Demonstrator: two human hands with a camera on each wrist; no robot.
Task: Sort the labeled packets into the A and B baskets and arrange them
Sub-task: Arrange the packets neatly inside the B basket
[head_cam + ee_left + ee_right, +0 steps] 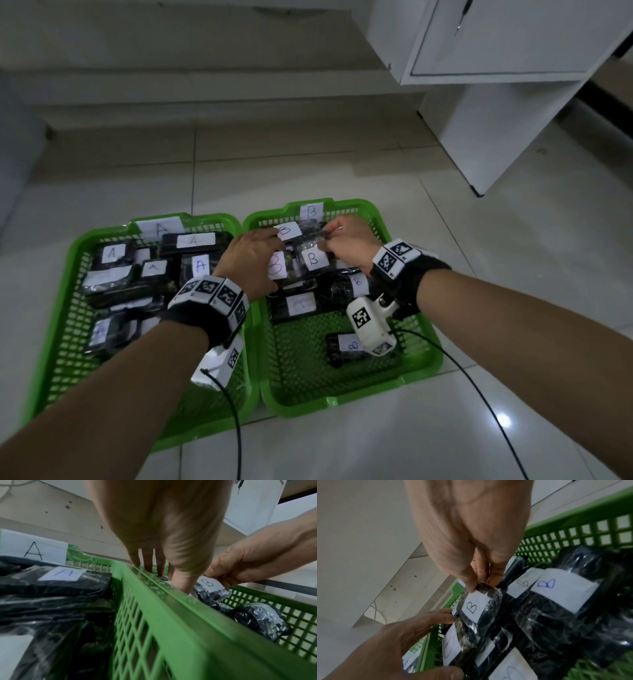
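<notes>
Progress: sorting looks pretty much done, every packet seen sits in a basket, none loose on the floor (479, 240) nearby. Mostly tidying left, judging by this.
A basket (54, 308): out past the left wrist, A packets (193, 241) bunched toward the far end, a bit jumbled.
B basket (424, 363): under both hands, B packets (346, 289) crowded at the far end.
Right hand (346, 245): fingertips pinching the top edge of one B-labelled packet (476, 609), lifted a little off the pile.
Left hand (253, 260): fingers reaching down just inside the shared basket wall, touching the packets beside that one; gripping or only steadying, can't tell.
Stray packet (344, 347): lone B one back by the right wrist, well apart from the rest.
Open room: bare mesh at the near end of the B basket.
Edges: two basket rims touching under the left wrist, easy to bump.
</notes>
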